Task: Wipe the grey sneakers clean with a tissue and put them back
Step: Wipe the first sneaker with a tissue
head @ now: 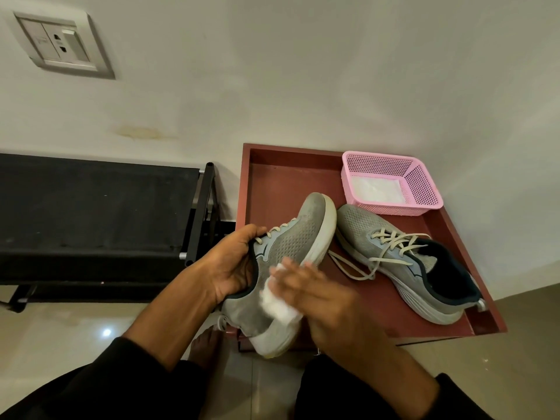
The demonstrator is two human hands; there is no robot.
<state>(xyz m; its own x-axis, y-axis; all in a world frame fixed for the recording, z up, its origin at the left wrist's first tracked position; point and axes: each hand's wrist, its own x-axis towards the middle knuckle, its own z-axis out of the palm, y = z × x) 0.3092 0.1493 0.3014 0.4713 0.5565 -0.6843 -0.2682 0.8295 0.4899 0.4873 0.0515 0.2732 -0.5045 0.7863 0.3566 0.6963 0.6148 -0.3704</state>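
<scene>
**Inspection: two grey sneakers, one in hand, one on the tray**

Count: two grey sneakers, one tissue in use, one pink basket, one red-brown tray, one black rack, one wall socket.

The first sneaker [285, 262] is held up over the tray's near-left corner, tipped on its side with its toe toward the tray's middle. The left hand [233, 265] grips it at the collar, fingers curled inside the opening. The right hand [315, 292] presses a white tissue [275, 301] against the sneaker's side near the heel; this hand is motion-blurred, so the lie of its fingers cannot be told exactly.

The second sneaker [403, 262] lies on the red-brown tray [272, 183] along its right side, laces loose, heel toward the near-right corner.

The pink basket [424, 189] sits in the tray's far-right corner with white material inside, hard to identify.

The black rack [91, 207] stands left of the tray, cut off by the left frame edge. A wall socket [60, 45] sits upper left. Dark sleeves are cut off below.
</scene>
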